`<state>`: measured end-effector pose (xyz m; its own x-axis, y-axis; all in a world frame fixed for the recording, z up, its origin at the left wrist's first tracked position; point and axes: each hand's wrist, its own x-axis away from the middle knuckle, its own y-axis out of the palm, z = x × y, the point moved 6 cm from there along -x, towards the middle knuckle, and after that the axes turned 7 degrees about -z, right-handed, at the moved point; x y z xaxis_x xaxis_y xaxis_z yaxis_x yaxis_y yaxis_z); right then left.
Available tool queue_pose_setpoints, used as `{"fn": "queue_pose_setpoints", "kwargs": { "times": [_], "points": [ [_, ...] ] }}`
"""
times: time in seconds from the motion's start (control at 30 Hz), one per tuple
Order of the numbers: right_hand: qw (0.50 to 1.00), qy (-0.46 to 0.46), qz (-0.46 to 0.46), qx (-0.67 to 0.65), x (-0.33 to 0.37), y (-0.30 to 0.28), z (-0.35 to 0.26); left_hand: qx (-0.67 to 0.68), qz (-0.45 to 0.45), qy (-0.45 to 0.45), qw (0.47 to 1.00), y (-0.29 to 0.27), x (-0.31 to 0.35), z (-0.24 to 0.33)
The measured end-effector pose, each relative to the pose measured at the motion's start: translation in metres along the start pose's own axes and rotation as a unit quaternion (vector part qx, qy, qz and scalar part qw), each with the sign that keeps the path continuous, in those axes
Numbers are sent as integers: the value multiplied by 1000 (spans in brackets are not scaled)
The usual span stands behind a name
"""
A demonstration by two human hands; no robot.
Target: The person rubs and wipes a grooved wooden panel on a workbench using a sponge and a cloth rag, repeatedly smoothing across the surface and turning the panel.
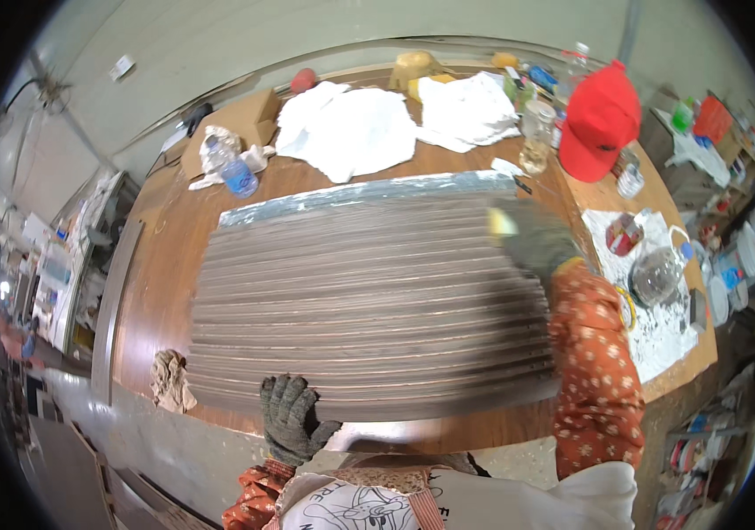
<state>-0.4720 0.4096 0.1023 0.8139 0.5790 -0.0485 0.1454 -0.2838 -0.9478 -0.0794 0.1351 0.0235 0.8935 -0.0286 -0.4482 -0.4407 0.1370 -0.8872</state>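
Observation:
A stack of long grey-brown wooden strips (360, 300), or one ribbed panel of them, lies across the middle of the table, its ridges running left to right. At its near edge rests my left hand (289, 413) in a dark grey knitted glove, fingers stretched over the wood and thumb apart. My right hand (536, 237), gloved too and smeared by motion, is over the far right corner. A small yellowish-white pad (503, 222) shows at its fingers; its exact kind is too blurred to tell. Behind the strips runs a blue-grey strip (368, 191) with white smears.
White cloths (346, 132), a cardboard box (236, 132) and a plastic bottle (239, 177) line the table's far side. A red cap (603, 119) and a jar (536, 132) stand far right. A clear jug (657, 276) sits on white sheeting at right. A crumpled rag (171, 382) lies near left.

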Motion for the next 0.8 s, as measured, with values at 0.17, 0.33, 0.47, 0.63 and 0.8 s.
{"fn": "queue_pose_setpoints", "kwargs": {
  "times": [0.17, 0.33, 0.47, 0.63, 0.8],
  "points": [
    [962, 230, 20, 143, 32, -33, 131, 60, -41, -22, 997, -1, -7, -2],
    [936, 298, 35, 186, 34, -30, 89, 59, -17, -6, 998, -9, -8, -2],
    [991, -59, -115, 20, 60, 3, -66, 60, -11, -26, 998, -11, -1, -3],
    [925, -377, 15, 42, 161, 86, -217, 46, 8, -1, 999, -6, 4, -7],
    [946, -317, -39, 60, 165, 123, -222, 139, 4, -2, 990, -68, -6, -55]
  ]
}}
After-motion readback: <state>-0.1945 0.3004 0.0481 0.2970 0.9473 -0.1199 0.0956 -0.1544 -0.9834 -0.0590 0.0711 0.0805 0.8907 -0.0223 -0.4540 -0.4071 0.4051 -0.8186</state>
